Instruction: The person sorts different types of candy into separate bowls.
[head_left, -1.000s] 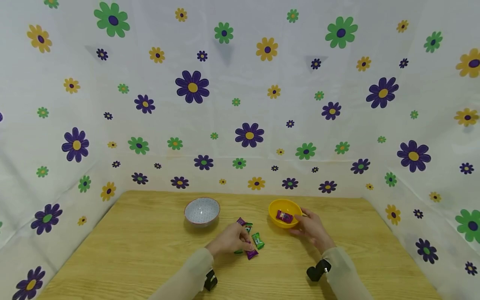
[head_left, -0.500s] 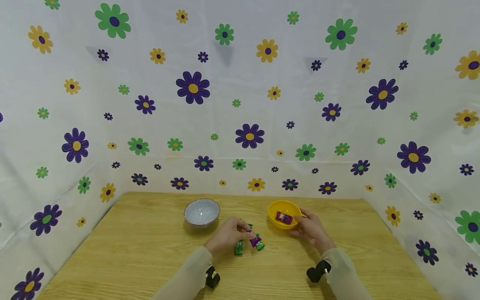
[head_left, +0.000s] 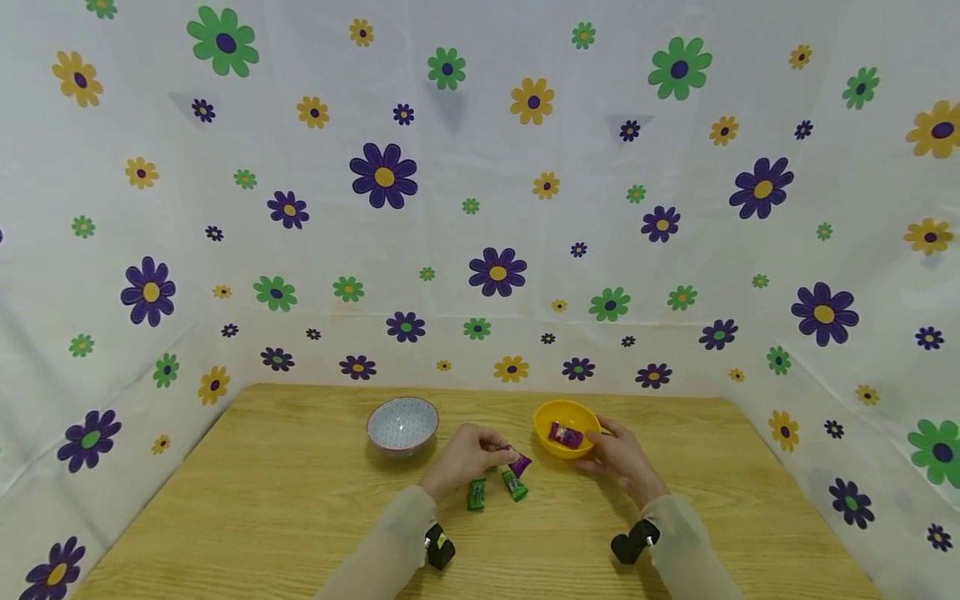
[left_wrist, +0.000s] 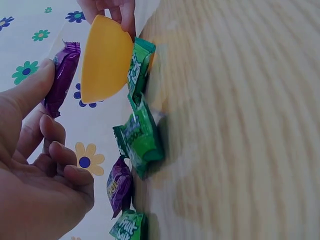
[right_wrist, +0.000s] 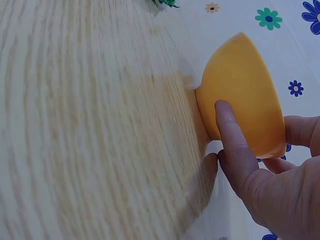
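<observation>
My left hand (head_left: 467, 458) pinches a purple-wrapped candy (head_left: 519, 463) between thumb and fingers, raised above the table and left of the yellow bowl (head_left: 581, 419). In the left wrist view this candy (left_wrist: 63, 77) sits upright at the fingertips, the other fingers curled. With thumb and fingers, my right hand (head_left: 626, 462) holds the yellow bowl by its right side; the bowl (right_wrist: 242, 90) stands on the table. One purple candy (head_left: 565, 435) lies inside it. Under the left hand lie green candies (head_left: 476, 494), another green candy (head_left: 514, 485) and, in the left wrist view, a purple candy (left_wrist: 120, 186).
A grey-white patterned bowl (head_left: 403, 427) with a reddish rim stands at the back, left of the candies. The wooden table (head_left: 300, 500) is backed and flanked by a white flowered sheet (head_left: 450, 125).
My left hand has lifted a purple candy off the pile and moved it up and right, closer to the yellow bowl. The right hand and the bowl have stayed about in place.
</observation>
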